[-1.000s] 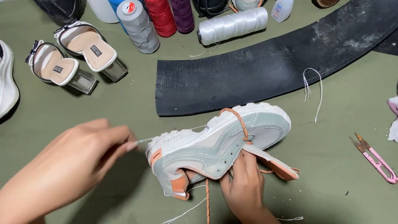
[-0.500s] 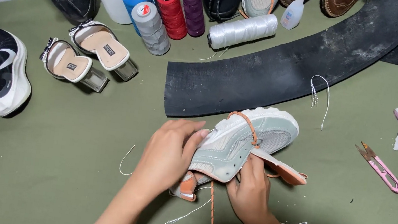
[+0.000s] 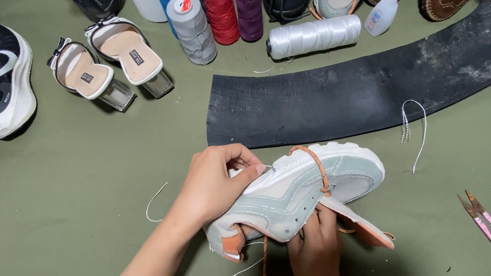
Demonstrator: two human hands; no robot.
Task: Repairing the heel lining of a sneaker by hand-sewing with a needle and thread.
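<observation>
The left hand [image 3: 215,184] grips the toe end of a pale green sneaker [image 3: 295,191], fingers pinched on its upper edge. The right hand [image 3: 316,246] clasps the sneaker from below, near its orange lace [image 3: 317,165]. Pink snips [image 3: 490,227] lie well right of the hands; thread spools [image 3: 211,9] stand beyond them.

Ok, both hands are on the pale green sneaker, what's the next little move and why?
Probably draw the stitch snug. The left hand pinches at the heel edge of the pale green sneaker, where a fine white thread shows, while the right hand braces it from below. Loose thread trails on the green mat, suggesting slack to take up.
</observation>
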